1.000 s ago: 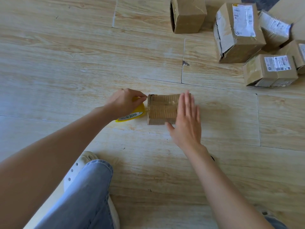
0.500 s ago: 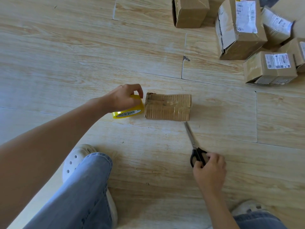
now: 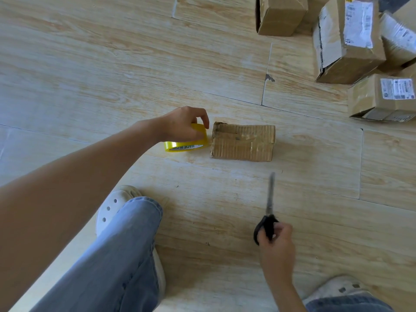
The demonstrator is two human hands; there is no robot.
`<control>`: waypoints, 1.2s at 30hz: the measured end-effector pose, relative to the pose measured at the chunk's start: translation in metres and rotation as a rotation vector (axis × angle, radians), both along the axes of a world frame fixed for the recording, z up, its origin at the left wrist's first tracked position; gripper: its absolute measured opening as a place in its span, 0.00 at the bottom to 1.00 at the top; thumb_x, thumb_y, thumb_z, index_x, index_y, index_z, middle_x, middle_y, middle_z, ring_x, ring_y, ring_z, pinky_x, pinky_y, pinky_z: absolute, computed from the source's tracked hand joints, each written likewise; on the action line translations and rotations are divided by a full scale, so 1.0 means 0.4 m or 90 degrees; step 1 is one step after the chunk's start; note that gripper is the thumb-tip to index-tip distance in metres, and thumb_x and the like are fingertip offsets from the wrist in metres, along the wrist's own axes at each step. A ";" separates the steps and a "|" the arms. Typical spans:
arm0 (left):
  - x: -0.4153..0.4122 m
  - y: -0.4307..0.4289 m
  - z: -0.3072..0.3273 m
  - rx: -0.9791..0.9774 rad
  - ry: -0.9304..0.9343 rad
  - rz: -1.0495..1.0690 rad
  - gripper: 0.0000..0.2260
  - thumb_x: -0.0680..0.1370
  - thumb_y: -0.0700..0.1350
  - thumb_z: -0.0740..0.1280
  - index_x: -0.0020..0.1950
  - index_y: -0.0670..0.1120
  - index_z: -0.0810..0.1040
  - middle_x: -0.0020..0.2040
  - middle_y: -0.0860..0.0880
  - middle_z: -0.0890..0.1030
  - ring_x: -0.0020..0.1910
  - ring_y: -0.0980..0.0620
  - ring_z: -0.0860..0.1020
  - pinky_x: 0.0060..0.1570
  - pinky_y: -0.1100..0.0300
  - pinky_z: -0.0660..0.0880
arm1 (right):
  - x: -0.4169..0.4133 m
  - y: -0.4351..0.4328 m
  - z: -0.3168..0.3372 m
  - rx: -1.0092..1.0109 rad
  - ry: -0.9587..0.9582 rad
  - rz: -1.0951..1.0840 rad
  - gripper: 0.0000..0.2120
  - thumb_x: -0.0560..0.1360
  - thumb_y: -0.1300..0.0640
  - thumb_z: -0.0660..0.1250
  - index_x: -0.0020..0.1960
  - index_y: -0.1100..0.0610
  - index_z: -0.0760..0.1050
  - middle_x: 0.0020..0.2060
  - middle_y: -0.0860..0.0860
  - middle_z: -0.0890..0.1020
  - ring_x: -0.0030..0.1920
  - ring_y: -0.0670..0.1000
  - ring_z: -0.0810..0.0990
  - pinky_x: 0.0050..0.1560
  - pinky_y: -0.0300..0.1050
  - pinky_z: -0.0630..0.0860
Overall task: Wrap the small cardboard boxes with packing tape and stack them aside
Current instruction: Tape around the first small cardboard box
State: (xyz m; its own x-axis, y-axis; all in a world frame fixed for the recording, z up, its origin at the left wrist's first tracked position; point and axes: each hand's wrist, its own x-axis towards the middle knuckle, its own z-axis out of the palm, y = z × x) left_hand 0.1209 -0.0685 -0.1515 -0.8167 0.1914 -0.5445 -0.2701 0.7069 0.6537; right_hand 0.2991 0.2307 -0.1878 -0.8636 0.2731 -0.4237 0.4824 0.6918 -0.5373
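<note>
Our right hand (image 3: 278,242), flat on the small brown corrugated cardboard box (image 3: 243,143) 1 s ago, now curls round the black-handled steel scissors (image 3: 269,199), blades aimed at the box but well apart. Our left hand (image 3: 180,124) grips the yellow packing-tape roll (image 3: 186,144) just beside the box's left end. Step: cutting tape; next, we judge, blades must reach btwn roll & box.

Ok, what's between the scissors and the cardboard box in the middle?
Only bare wooden floor, seen in the head view, separates the scissors from the cardboard box.
</note>
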 end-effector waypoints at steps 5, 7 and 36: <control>-0.004 -0.002 0.008 -0.002 -0.003 -0.009 0.10 0.74 0.43 0.67 0.53 0.55 0.76 0.40 0.49 0.78 0.35 0.54 0.75 0.32 0.63 0.70 | 0.026 -0.132 0.044 -0.292 -0.192 0.101 0.18 0.67 0.42 0.72 0.47 0.52 0.72 0.36 0.45 0.82 0.34 0.42 0.79 0.35 0.38 0.77; -0.006 -0.005 0.012 -0.010 -0.004 -0.017 0.10 0.74 0.43 0.67 0.53 0.55 0.75 0.41 0.51 0.78 0.37 0.55 0.75 0.32 0.63 0.69 | 0.006 -0.183 0.061 -0.338 -0.240 0.141 0.28 0.60 0.28 0.69 0.47 0.49 0.73 0.37 0.40 0.80 0.37 0.41 0.79 0.40 0.40 0.80; -0.006 -0.029 -0.010 -0.160 0.079 -0.071 0.13 0.71 0.42 0.68 0.54 0.51 0.74 0.38 0.54 0.74 0.35 0.56 0.72 0.31 0.61 0.67 | -0.179 -0.265 0.058 -0.464 -0.168 0.046 0.27 0.65 0.37 0.70 0.33 0.62 0.71 0.28 0.53 0.70 0.24 0.47 0.71 0.24 0.42 0.76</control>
State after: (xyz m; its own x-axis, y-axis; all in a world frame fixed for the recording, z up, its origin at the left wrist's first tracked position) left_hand 0.1185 -0.0799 -0.1556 -0.8613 0.1549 -0.4839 -0.1115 0.8716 0.4774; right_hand 0.2275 0.1246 -0.1645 -0.7139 -0.2067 -0.6690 0.6250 0.2429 -0.7419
